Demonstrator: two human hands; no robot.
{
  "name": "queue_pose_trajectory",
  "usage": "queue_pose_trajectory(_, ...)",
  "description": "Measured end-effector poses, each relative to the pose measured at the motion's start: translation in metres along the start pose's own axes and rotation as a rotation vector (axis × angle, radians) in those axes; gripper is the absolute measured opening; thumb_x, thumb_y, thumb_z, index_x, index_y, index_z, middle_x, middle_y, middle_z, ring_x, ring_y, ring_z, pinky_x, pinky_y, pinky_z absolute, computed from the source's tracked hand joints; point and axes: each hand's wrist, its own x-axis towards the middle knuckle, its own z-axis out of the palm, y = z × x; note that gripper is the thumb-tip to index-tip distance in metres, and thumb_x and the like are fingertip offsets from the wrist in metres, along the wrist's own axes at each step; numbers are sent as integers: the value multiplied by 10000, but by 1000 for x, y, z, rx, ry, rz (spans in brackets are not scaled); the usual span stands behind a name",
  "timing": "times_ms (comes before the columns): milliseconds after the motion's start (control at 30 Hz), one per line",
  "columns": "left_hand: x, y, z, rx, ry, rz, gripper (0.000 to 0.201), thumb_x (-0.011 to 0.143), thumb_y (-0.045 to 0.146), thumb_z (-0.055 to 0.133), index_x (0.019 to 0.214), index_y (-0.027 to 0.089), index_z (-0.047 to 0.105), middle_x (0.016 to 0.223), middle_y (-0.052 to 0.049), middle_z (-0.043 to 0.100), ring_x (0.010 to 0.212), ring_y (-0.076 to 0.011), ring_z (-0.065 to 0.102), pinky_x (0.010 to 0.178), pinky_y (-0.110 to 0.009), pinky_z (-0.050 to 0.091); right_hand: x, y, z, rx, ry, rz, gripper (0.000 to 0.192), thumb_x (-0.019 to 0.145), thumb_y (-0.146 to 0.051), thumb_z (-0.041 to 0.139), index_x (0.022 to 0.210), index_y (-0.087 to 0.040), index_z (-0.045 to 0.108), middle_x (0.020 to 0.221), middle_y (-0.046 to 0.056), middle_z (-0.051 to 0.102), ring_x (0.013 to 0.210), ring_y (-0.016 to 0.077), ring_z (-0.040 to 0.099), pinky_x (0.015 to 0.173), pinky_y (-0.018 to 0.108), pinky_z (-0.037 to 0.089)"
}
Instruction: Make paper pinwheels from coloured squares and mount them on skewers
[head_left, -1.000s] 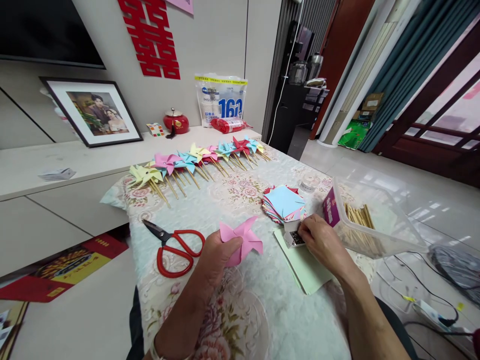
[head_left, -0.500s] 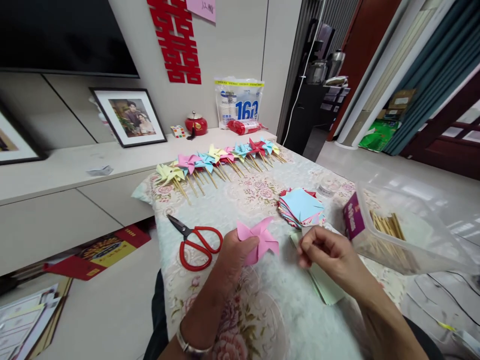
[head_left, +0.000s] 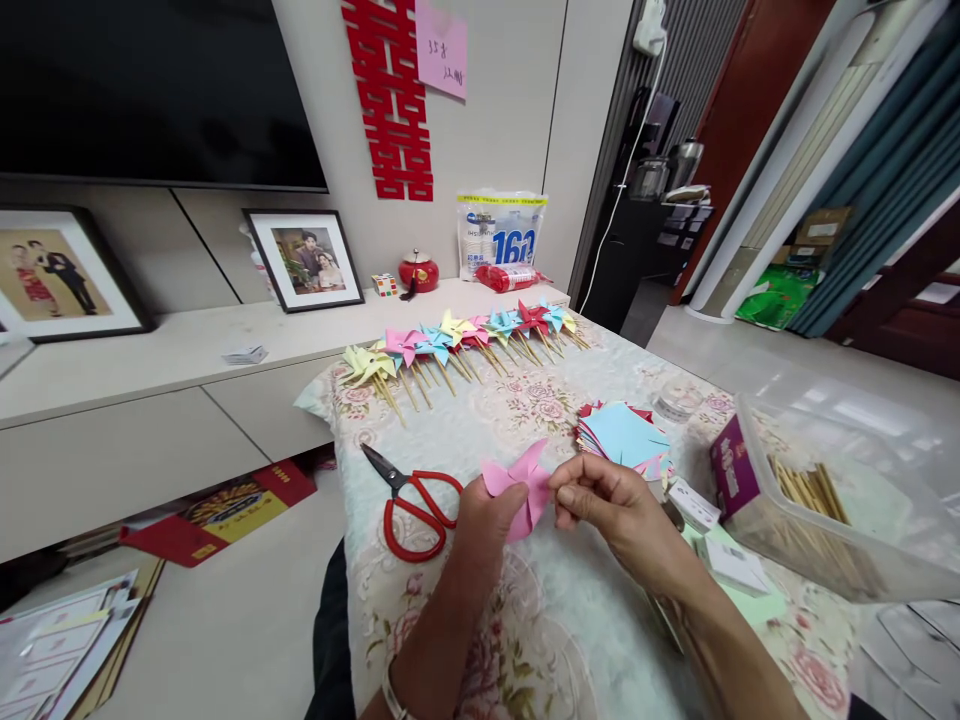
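My left hand [head_left: 484, 525] is closed on a pink paper pinwheel [head_left: 534, 478], thumb pressed on its front near the middle. The right edge of this pinwheel touches or nearly touches the fingertips of my right hand [head_left: 619, 510], which are pinched together. Whatever sits in that pinch is too small or hidden to name. Left of my left hand lie red-handled scissors [head_left: 421, 512], blades pointing away to the left. Beyond my right hand is a stack of coloured paper squares [head_left: 626, 432], light blue on top.
Several finished pinwheels [head_left: 435, 345] on sticks lie in a row at the table's far edge. On the right, a clear plastic box [head_left: 795, 540] holds wooden sticks [head_left: 814, 490]. Small white boxes [head_left: 731, 565] rest on light green paper [head_left: 769, 605]. A round clear container [head_left: 679, 400] stands behind.
My right hand has moved left, from above the green paper to the pinwheel's right edge. My left hand still holds the pinwheel. The camera view has shifted, revealing the small white boxes.
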Motion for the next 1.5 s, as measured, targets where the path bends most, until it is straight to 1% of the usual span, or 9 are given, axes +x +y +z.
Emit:
queue_pose_trajectory(200,-2,3,3,26,43,11,212,617,341,674,641,171,548,540,51,469,536,-108,385,520,-240,319,-5,27,1,-1,216,-61,269,765,-443,785,802,-189,705,652,-4,659,569,131,588,572,259,441)
queue_pose_trajectory(333,-6,6,6,82,101,22,206,597,324,684,600,179,538,519,58,453,524,-105,376,502,-234,310,-9,35,0,-66,249,-78,226,799,-416,761,792,-198,702,682,1,669,581,139,599,581,266,449)
queue_pose_trajectory(500,-6,2,5,131,97,53,185,608,327,683,615,173,580,532,51,484,537,-119,416,512,-236,345,-13,36,0,-227,228,-187,138,887,-339,670,807,-227,684,718,1,663,631,159,594,608,283,454)
queue_pose_trajectory(633,-7,0,6,168,103,67,181,609,332,690,624,166,620,540,44,508,544,-132,448,514,-240,350,-13,34,0,-481,290,-382,116,902,-269,647,802,-246,699,883,45,678,883,219,614,805,356,461)
queue_pose_trajectory(733,-9,-1,8,160,57,57,175,626,324,695,649,160,638,549,44,518,548,-132,459,524,-240,362,-13,33,0,-612,335,-442,134,904,-249,650,783,-251,706,1108,73,666,1118,268,560,986,450,383)
queue_pose_trajectory(867,-10,-5,10,133,-6,55,187,650,324,702,640,163,607,560,43,514,548,-124,449,523,-235,363,-12,34,1,-607,292,-441,162,914,-272,651,765,-242,707,1355,75,583,1323,304,442,1099,515,273)
queue_pose_trajectory(1133,-12,-7,10,71,-33,45,216,624,319,717,596,179,555,538,52,478,526,-113,417,502,-235,353,-9,38,2,-455,269,-321,129,883,-287,682,767,-242,712,1404,78,564,1390,296,391,1129,511,245)
queue_pose_trajectory(1300,-15,-1,13,56,-45,67,192,626,315,711,619,172,583,554,49,494,527,-111,421,504,-232,358,-8,41,2,-383,300,-260,105,853,-300,704,765,-244,722,1307,88,619,1353,293,436,1104,492,286)
queue_pose_trajectory(1500,-19,6,15,65,-25,76,203,621,318,704,610,181,555,547,53,473,530,-109,410,504,-232,345,-8,45,2,-333,324,-272,75,834,-285,727,771,-245,725,1208,80,661,1265,265,525,1057,426,364)
